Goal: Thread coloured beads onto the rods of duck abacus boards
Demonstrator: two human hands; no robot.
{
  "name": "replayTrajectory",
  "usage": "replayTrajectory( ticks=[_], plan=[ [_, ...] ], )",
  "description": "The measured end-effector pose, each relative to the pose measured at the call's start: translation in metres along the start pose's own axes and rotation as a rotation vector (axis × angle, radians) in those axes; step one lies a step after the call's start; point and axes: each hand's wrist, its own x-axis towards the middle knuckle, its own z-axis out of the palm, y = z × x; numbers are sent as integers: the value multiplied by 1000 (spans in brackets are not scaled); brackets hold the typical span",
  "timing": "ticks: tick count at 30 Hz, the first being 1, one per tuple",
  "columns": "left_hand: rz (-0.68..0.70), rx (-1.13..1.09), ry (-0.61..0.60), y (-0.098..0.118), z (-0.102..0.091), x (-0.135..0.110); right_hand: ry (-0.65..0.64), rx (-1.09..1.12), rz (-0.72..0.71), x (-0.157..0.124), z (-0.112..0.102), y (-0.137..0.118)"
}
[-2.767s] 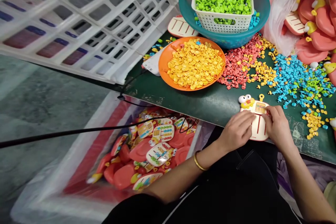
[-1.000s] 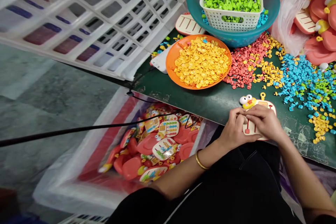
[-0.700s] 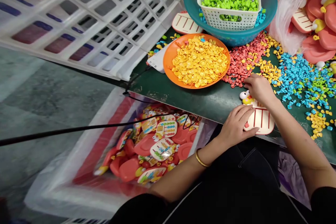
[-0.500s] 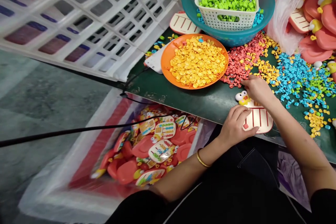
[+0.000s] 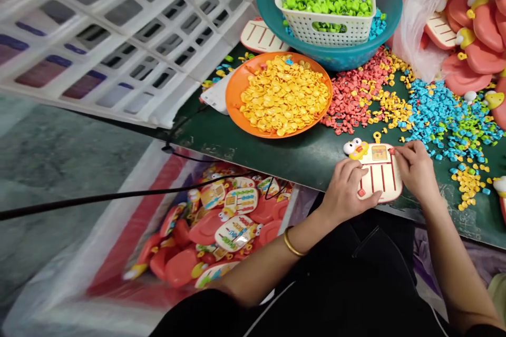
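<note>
A cream toy abacus board (image 5: 380,175) with a yellow duck head and red rods lies at the near edge of the green table (image 5: 300,152). My left hand (image 5: 348,189) rests on its left side, fingers curled over the edge, holding it down. My right hand (image 5: 415,168) is at the board's upper right corner, thumb and forefinger pinched on a small red bead. One red bead sits low on the leftmost rod. A gold bangle is on my left wrist.
An orange plate (image 5: 237,110) holds yellow beads. Loose red beads (image 5: 351,100), yellow and blue beads (image 5: 438,110) lie in heaps. A white basket (image 5: 324,31) of green beads sits in a teal bowl (image 5: 336,58). A white crate (image 5: 118,37) stands left. A bin of finished toys (image 5: 221,221) is below the table.
My right hand has come back from the red bead heap to the board's top right corner with a red bead pinched. The left hand has stayed on the board.
</note>
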Motion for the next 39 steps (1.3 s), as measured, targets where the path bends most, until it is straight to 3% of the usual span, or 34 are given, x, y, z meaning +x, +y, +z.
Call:
replayTrajectory(
  ticks=[4, 7, 12, 16, 19, 22, 27, 33, 39],
  plan=[
    [-9, -7, 26, 2, 1, -1, 1, -93, -42, -4, 2, -6],
    [-2, -52, -18, 1, -5, 0, 45, -34, -26, 1, -6, -10],
    [-108, -131, -55, 1, -14, 7, 25, 41, -70, 42, 8, -22],
    [-160, -91, 29, 3, -8, 9, -161, -66, -115, 89, 40, -41],
    [-160, -57, 98, 4, -2, 9, -252, -151, -125, 104, 45, -47],
    [-151, -52, 105, 2, 1, 10, -153, -56, -88, 89, 24, -36],
    [-122, -152, 100, 0, 3, 14, -12, 192, 198, 30, -11, -5],
    [-150, -159, 117, 1, 7, 17, 111, 54, 162, 6, 0, -3],
    [-161, -163, 137, 1, 8, 17, 125, 51, 255, 2, -4, 4]
  ],
)
